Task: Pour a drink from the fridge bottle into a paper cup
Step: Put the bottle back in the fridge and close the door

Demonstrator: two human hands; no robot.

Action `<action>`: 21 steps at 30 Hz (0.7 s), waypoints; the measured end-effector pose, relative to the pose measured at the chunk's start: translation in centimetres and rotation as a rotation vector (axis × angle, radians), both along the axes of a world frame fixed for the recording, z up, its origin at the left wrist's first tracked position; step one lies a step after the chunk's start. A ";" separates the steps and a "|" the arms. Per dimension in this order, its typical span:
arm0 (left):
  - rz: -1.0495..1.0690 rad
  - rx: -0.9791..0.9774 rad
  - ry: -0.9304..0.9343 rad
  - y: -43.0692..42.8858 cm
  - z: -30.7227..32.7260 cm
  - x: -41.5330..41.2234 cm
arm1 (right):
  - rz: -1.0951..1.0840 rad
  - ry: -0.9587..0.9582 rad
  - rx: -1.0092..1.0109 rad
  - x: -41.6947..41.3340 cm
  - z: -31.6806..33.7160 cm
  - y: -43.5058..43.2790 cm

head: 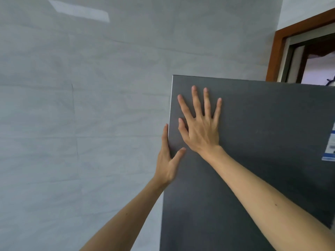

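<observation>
A dark grey fridge door (262,142) fills the right half of the view, its left edge standing against a pale wall. My right hand (201,124) lies flat on the door's upper left part with its fingers spread and straight. My left hand (168,156) grips the door's left edge, thumb on the front face and fingers wrapped round behind the edge. No bottle or paper cup is in sight.
A light grey tiled wall (81,124) fills the left side. A brown wooden door frame (275,51) with a dark opening stands at the upper right. A blue and white sticker (330,145) sits at the fridge door's right edge.
</observation>
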State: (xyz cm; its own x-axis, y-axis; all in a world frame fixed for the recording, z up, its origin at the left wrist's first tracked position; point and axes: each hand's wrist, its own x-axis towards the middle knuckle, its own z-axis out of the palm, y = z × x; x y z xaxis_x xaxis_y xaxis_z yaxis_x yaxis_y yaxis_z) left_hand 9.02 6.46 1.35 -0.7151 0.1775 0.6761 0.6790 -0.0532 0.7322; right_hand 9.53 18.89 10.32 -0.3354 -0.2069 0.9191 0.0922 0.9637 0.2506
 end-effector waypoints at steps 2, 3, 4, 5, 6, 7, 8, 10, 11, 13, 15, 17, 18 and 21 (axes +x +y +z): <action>-0.023 -0.013 -0.029 0.1 0.1 -0.9 | -0.008 0.000 0.002 -0.9 -0.1 0.2; -0.037 -0.018 -0.043 0.2 0.2 -1.3 | -0.011 0.001 0.004 -1.3 -0.1 0.3; -0.046 -0.024 -0.055 0.2 0.3 -1.8 | -0.012 0.003 0.008 -1.8 -0.1 0.4; -0.054 -0.027 -0.066 0.3 0.4 -2.1 | -0.014 0.006 0.013 -2.2 -0.2 0.6; -0.064 -0.024 -0.075 0.5 0.4 -2.5 | -0.017 0.008 0.017 -2.7 -0.2 0.8; -0.071 -0.018 -0.082 0.6 0.4 -2.9 | -0.021 0.009 0.020 -3.2 -0.2 1.0; -0.076 -0.009 -0.088 0.7 0.5 -3.2 | -0.028 0.011 0.022 -3.6 -0.3 1.2; -0.087 -0.002 -0.094 1.0 0.5 -4.0 | -0.045 0.014 0.028 -4.4 -0.3 1.3; -0.090 -0.003 -0.096 1.1 0.5 -4.4 | -0.050 0.017 0.031 -4.7 -0.4 1.4; -0.084 -0.010 -0.099 1.3 0.5 -5.1 | -0.058 0.030 0.039 -5.4 -0.5 1.5; -0.092 -0.004 -0.107 1.6 0.6 -5.8 | -0.060 0.041 0.038 -6.0 -0.5 1.7; -0.090 -0.004 -0.109 1.8 0.5 -6.5 | -0.058 0.041 0.033 -6.5 -0.5 1.8; -0.089 -0.007 -0.108 1.9 0.4 -6.8 | -0.058 0.041 0.030 -6.7 -0.5 1.8; -0.101 0.003 -0.096 2.2 0.2 -7.6 | -0.066 0.038 0.027 -7.1 -0.5 1.8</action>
